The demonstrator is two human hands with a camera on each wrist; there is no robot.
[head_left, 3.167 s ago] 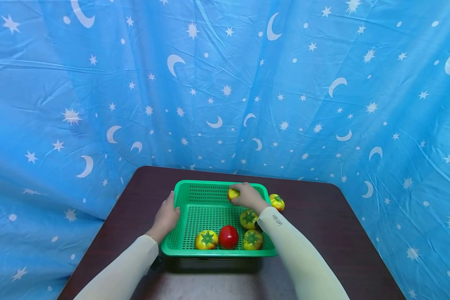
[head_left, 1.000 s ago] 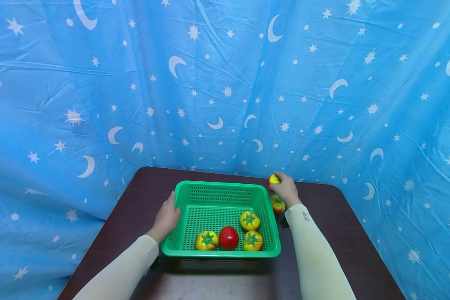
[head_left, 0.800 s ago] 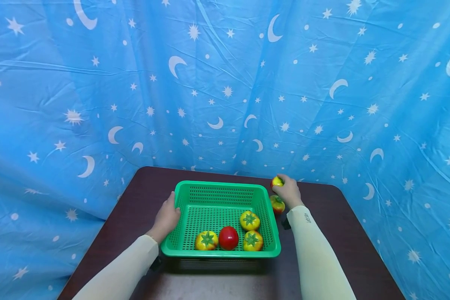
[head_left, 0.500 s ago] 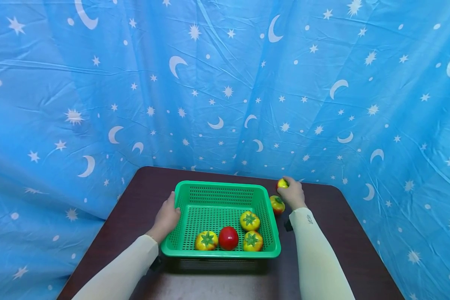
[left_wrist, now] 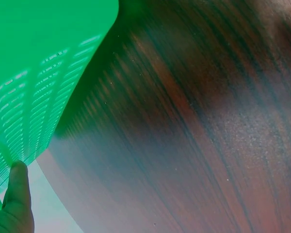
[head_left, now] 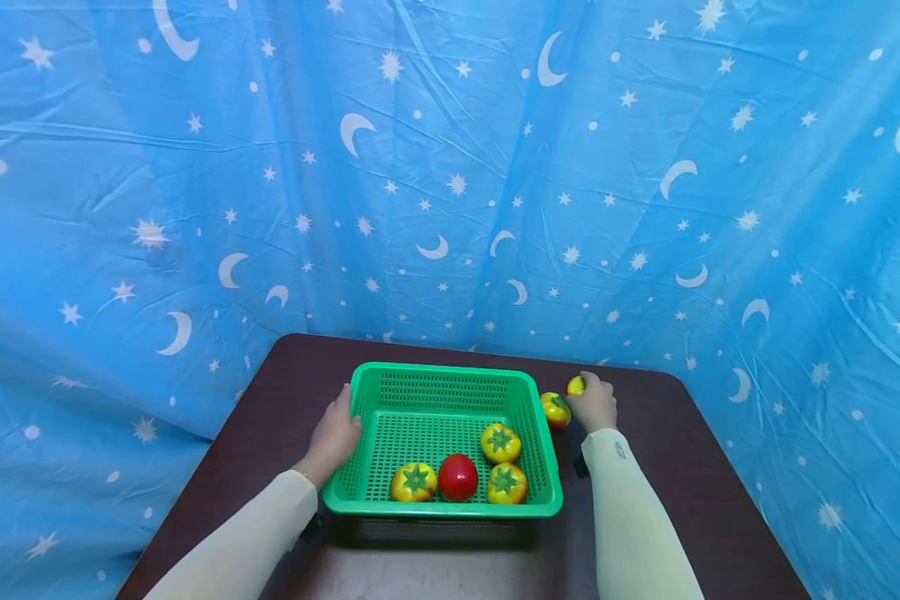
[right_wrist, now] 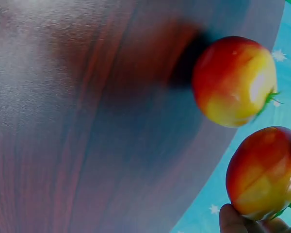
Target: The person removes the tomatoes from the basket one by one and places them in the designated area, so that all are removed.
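In the head view, my left hand (head_left: 332,435) grips the left rim of a green plastic basket (head_left: 442,507); a finger (left_wrist: 19,187) lies against its slotted wall in the left wrist view. My right hand (head_left: 594,403) holds a yellow-and-red tomato (head_left: 575,386), right of the basket. In the right wrist view, fingertips (right_wrist: 230,218) pinch this tomato, leaf side away from the camera. Close by, a second yellow-and-red tomato (head_left: 556,411) sits on the table beside the basket's right wall. Inside the basket lie a red round fruit (head_left: 457,477) and three yellow tomatoes (head_left: 501,443) with green leaf tops.
The dark brown wooden table (head_left: 675,492) has rounded far corners. Behind and on both sides hangs a blue curtain (head_left: 450,208) with white moons and stars. Basket and left hand stand at the table's middle-left.
From inside the basket's far right corner, my right hand has carried the tomato out over the right rim. Lately it moved further right and nearer. My left hand and the basket stayed put.
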